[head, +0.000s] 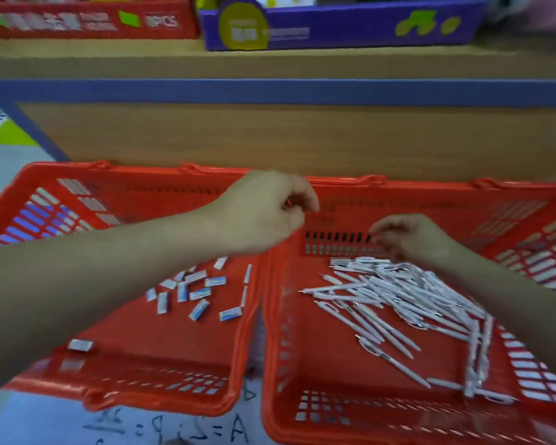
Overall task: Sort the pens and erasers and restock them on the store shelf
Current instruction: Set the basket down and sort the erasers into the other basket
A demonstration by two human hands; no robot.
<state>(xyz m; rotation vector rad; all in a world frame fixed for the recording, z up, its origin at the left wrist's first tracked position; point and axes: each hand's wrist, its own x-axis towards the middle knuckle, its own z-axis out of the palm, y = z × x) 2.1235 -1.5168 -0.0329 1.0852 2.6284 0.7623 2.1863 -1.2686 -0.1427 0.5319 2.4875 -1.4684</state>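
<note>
Two red baskets stand side by side on the floor. The left basket (87, 395) holds several small white-and-blue erasers (199, 292). The right basket (275, 364) holds a pile of white pens (398, 303) and one eraser (339, 261) at the pile's far edge. My left hand (264, 213) hovers above the wall between the baskets, fingers curled against the thumb, with nothing visible in it. My right hand (408, 236) reaches down to the far end of the pen pile. It is blurred and its fingertips are hidden.
A wooden shelf unit with a blue band (270, 91) rises right behind the baskets. On top of it stand a red display box (87, 24) and a purple display box (334, 30). A floor mat with printed letters (174, 428) lies in front of the baskets.
</note>
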